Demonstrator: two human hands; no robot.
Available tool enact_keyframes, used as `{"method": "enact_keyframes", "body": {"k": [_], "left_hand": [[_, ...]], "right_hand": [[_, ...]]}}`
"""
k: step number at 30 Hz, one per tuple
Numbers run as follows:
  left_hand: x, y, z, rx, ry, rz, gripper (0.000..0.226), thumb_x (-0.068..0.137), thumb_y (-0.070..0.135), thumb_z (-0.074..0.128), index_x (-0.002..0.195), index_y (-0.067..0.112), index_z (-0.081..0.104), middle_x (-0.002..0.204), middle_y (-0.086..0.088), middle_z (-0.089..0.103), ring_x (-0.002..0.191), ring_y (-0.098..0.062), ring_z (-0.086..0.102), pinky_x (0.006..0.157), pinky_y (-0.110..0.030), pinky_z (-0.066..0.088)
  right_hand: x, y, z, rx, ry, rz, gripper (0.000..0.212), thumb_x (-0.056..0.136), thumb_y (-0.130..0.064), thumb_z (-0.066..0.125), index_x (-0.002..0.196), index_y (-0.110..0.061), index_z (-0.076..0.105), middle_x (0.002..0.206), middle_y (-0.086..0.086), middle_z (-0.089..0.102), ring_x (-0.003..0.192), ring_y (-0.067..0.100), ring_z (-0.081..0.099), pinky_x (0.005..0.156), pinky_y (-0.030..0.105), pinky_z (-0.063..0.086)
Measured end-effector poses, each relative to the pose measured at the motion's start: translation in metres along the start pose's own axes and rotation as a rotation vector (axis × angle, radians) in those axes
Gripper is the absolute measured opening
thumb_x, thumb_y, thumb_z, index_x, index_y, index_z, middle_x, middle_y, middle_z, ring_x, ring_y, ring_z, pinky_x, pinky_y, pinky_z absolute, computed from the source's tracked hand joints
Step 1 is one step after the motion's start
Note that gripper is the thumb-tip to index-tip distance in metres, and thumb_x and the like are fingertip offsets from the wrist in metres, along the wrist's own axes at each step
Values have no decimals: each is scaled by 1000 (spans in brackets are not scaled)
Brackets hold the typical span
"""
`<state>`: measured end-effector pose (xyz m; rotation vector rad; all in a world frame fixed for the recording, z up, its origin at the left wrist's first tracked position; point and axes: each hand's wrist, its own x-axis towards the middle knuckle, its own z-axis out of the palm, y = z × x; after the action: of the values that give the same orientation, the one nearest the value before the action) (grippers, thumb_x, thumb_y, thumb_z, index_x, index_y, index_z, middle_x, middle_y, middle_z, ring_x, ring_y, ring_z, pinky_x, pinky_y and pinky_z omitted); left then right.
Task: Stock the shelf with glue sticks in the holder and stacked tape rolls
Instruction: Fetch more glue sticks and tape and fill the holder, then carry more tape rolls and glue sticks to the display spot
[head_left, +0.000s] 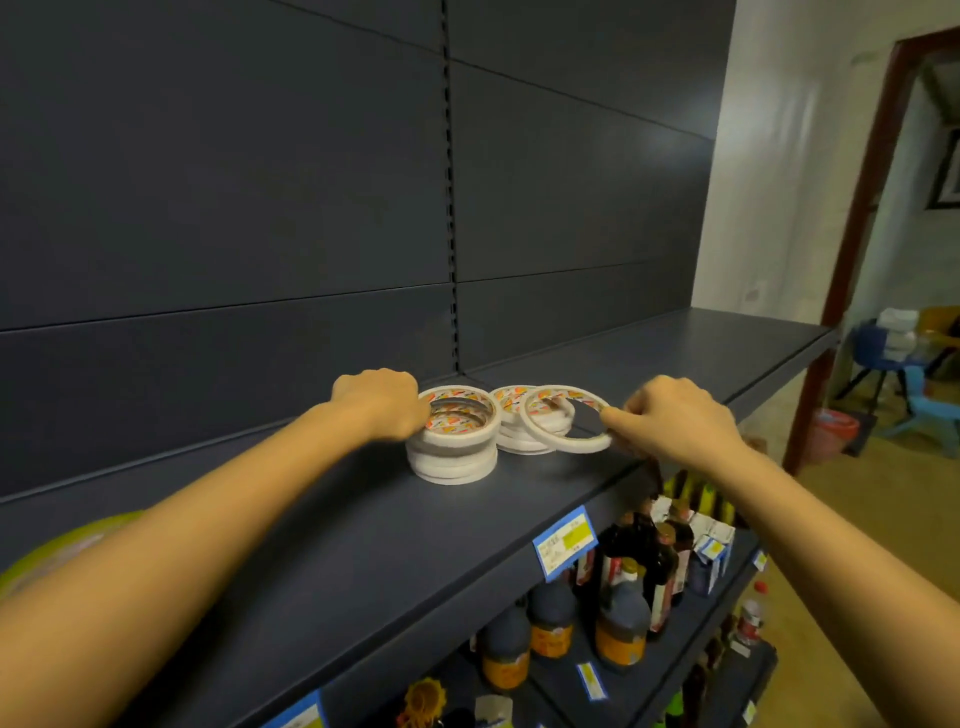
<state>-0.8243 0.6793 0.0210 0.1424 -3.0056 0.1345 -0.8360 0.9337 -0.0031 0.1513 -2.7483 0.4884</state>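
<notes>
**Tape rolls being stacked on the shelf; glue sticks not in sight**

Head view. Two piles of white tape rolls are being built on the dark shelf (363, 519), near its front edge and side by side. The left stack of tape rolls (454, 447) is being steadied by the left hand (382, 402), whose fingers are curled over the rim of the top roll. Just to its right, and touching or nearly touching it, the second stack (519, 431) is being topped up. A tilted tape roll (569, 418) is being pinched at its right rim between the thumb and curled fingers of the right hand (675, 421). One side of this roll is leaning on the second stack and the other is dipping towards the shelf, so it is judged not yet seated flat.

The tape part of the job is therefore being judged as well advanced, with this last visible roll left to be squared up. Neither glue sticks nor a holder are being shown anywhere in this view, so whether that half is done cannot be told. A blue price label (565, 540) is being carried on the shelf's front edge, and dark sauce bottles (623, 613) are being displayed on the shelf below.
</notes>
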Motion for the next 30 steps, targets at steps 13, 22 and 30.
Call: {"method": "enact_keyframes", "body": {"k": [13,22,30], "left_hand": [[-21,15,-3,149,141,-310,41,99,39,33,106,10,59,113,-11,63,102,-31,59,74,-32,35],[-126,-25,0,197,217,-601,34,97,41,37,106,14,56,110,-12,64,102,-34,58,71,-31,35],[-257,-81,8,237,218,-914,31,95,40,42,106,15,55,112,-9,63,102,-31,59,71,-32,36]], "right_hand": [[96,-4,33,-41,-117,-260,42,89,-50,53,83,-13,72,81,5,62,75,25,51,65,28,37],[47,-91,23,313,-73,-803,21,89,-42,54,78,-26,58,81,-6,60,81,23,54,69,30,37],[-48,-186,41,409,-256,-1235,15,89,-38,53,78,-28,57,82,-11,60,82,19,53,69,27,35]]}}
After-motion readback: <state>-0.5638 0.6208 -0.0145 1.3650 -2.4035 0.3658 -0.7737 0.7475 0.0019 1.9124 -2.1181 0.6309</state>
